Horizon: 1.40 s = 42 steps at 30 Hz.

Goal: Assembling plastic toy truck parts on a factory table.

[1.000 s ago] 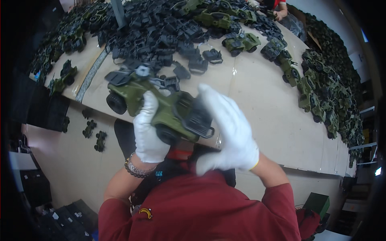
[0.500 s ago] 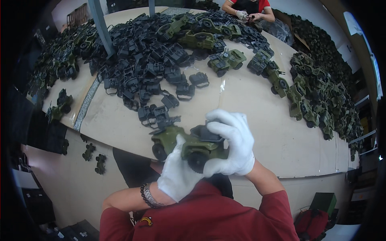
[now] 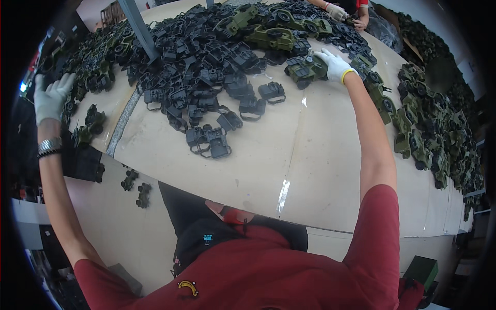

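Observation:
My right hand (image 3: 336, 68), in a white glove, stretches far across the table. Its fingers close over the right end of a green toy jeep (image 3: 306, 71) with black wheels, which rests on the tabletop at the edge of a heap of black plastic parts (image 3: 199, 67). Out at the far left, my gloved left hand (image 3: 53, 98) is raised with fingers spread and nothing in it. Beside that hand lie several green toy vehicles (image 3: 93, 124). Loose black parts with thin frames (image 3: 212, 142) lie in front of the heap, nearer to me.
Green toy jeeps (image 3: 423, 124) pile up along the right side of the table (image 3: 330, 160). A grey metal post (image 3: 138, 31) rises through the heap. Across the table, a co-worker's gloved hand (image 3: 337, 11) is at work. Several toy vehicles (image 3: 143, 195) lie on the floor at left.
The toy jeep that both hands held near my body has left them. My left hand has swung out to the left, open; my right has reached forward onto another jeep. The view has shifted slightly.

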Tool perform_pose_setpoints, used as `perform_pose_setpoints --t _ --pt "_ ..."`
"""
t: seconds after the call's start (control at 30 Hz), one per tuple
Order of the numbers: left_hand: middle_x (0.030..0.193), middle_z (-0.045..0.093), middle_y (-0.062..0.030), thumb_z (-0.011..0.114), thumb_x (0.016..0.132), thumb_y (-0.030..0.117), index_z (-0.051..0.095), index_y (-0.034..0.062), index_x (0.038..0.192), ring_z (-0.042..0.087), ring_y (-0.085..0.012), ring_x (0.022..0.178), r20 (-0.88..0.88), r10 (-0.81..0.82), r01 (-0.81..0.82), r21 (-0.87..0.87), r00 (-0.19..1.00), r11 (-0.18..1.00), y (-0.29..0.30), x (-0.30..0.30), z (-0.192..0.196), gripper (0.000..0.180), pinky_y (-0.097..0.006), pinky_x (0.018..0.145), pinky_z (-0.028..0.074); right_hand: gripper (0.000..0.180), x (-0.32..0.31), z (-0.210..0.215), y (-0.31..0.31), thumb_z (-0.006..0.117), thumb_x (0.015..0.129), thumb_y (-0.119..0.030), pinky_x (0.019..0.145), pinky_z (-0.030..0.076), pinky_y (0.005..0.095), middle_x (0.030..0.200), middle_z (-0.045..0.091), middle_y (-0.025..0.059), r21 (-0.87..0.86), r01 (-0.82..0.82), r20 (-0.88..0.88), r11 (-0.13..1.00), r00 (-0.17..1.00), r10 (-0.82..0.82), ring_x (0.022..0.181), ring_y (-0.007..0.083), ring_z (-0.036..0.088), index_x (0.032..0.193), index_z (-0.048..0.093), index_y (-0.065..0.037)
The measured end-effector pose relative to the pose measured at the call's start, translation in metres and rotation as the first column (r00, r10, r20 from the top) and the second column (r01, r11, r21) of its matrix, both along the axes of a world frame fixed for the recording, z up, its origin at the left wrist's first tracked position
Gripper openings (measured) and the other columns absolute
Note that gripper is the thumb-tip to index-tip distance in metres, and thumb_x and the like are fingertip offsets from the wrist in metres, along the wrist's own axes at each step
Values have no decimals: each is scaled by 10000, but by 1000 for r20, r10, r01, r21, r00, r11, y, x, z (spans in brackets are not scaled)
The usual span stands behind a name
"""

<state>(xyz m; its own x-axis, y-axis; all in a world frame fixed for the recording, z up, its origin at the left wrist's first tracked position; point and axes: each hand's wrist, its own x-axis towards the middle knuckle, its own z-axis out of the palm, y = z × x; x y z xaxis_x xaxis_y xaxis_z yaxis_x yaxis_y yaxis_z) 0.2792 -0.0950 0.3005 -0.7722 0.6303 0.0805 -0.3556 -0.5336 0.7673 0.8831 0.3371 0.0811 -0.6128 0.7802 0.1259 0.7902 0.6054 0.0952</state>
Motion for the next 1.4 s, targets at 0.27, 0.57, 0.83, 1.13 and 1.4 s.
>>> perform_pose_setpoints --t 0.27,0.57,0.83,1.13,1.4 --pt "1179 637 -105 672 936 279 537 0 1332 650 -254 1062 -186 -414 290 -469 891 834 -5 253 -188 503 -427 912 522 749 7 36 -73 816 664 -184 994 484 432 1315 604 151 -210 91 23 974 996 -88 1208 368 576 1332 480 -144" --pt "1373 526 -188 741 904 216 353 -49 1463 589 -253 1198 70 -798 774 -307 599 554 -10 376 -229 730 -353 995 479 605 10 51 -216 829 677 -371 832 533 381 1077 658 175 -291 -51 -484 955 869 -101 941 304 670 1166 599 -98" --pt "1176 632 -42 744 916 251 516 52 1342 609 -146 1071 285 -580 605 0 763 797 -28 360 -220 522 -317 956 496 542 -86 76 -312 769 758 -230 964 480 387 1183 654 159 -691 -380 -525 615 848 -66 1113 321 630 1248 593 -78" --pt "1202 649 -26 677 958 166 583 20 1295 611 -129 1099 5 -461 447 -255 887 857 -88 339 -190 379 -301 977 486 412 -79 -35 -158 655 842 -182 1042 440 426 1334 588 153 -171 -492 -297 854 852 432 1195 380 546 1245 619 -106" --pt "1155 666 -94 605 998 225 580 16 1258 673 -208 1029 358 -506 567 -83 785 820 -77 331 -216 335 -366 920 560 802 -35 -2 -278 753 796 -463 1025 453 444 1433 503 180 -169 -154 -53 974 988 147 1238 391 520 1444 473 -80"
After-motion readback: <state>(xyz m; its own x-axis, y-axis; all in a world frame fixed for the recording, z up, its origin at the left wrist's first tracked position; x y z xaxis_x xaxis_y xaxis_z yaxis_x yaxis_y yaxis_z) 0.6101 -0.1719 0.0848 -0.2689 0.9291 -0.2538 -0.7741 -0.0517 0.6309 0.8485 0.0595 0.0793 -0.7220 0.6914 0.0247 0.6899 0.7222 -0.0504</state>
